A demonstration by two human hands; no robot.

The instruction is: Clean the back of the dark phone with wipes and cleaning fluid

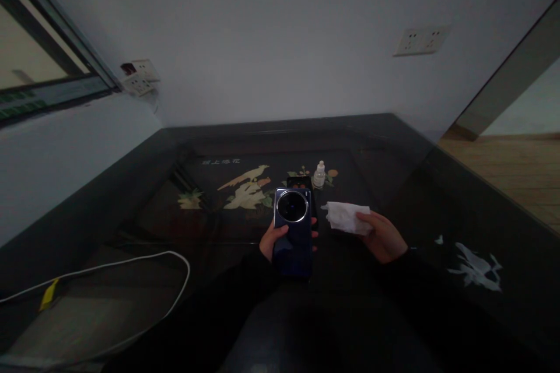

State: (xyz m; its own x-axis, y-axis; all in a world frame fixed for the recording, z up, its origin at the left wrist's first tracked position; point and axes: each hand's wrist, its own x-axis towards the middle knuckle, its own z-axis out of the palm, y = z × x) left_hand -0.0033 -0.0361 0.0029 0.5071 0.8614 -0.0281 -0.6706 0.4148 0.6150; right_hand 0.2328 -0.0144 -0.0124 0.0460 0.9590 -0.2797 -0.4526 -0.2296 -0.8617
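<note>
A phone (293, 233) is held upright in the left hand (273, 243), back side turned toward the camera, above the near part of a dark table (394, 145). The phone is dark blue and glossy, with rounded corners. Its upper part is taken up by a large round camera module ringed in bright metal, with a dark lens disc inside. The lower half of the back is plain and darker in the dim light; no markings can be made out there. The left hand is closed around the phone: the thumb is laid along the left edge, and fingertips are seen wrapped over the right edge.

A crumpled white tissue (345, 217) is pinched in the right hand (382, 237), just to the right of the phone and apart from it. The tissue is folded loosely, and one corner is pointed toward the phone's top. The right hand is closed on the tissue's right end.

Behind the phone, a second dark, flat object (300, 182) is partly hidden on the table; what it is cannot be told. Beside it, a small clear bottle (319, 175) with a white cap is stood upright. The tabletop is inlaid with a pale bird and flowers. A white cable (175, 256) is looped at the lower left. Two sockets (420, 39) are set in the wall.
</note>
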